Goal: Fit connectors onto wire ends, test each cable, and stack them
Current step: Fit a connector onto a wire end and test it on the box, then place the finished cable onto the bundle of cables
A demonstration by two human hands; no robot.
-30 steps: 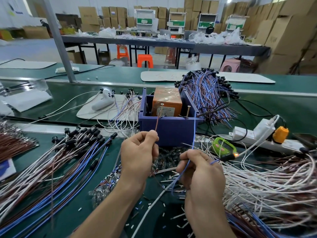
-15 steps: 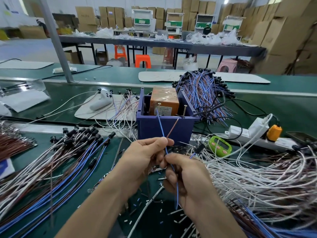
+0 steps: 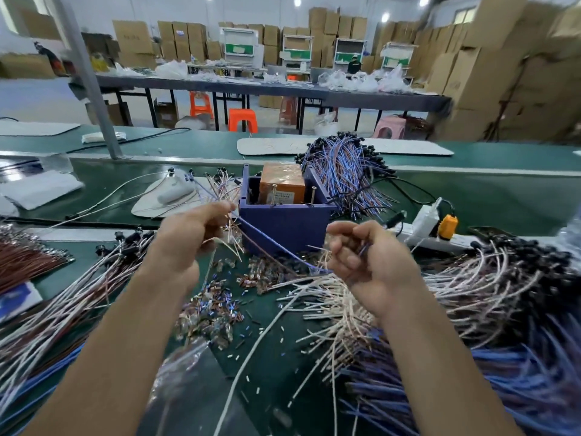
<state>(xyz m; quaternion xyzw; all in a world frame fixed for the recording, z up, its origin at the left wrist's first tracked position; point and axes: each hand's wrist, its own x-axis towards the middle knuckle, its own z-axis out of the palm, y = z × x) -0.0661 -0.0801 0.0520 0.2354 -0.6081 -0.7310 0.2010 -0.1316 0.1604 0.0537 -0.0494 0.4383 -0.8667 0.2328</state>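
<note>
My left hand is raised in front of the purple box and pinches a blue wire together with a thin brown wire. The blue wire slants down to the right, and its other end shows between the curled fingers of my right hand. The two hands are apart, with the wire stretched between them. Small loose connectors lie heaped on the green mat below the hands. Cables with black connectors lie fanned out at the left.
An orange block sits inside the purple box, with a bundle of blue and brown wires behind it. White wires are piled at the right. A power strip with an orange plug lies beyond them, and a white pad at the back left.
My hands were together in front of the box and have drawn apart. The left hand went up and left with the wires, the right hand went right. The view has tilted up.
</note>
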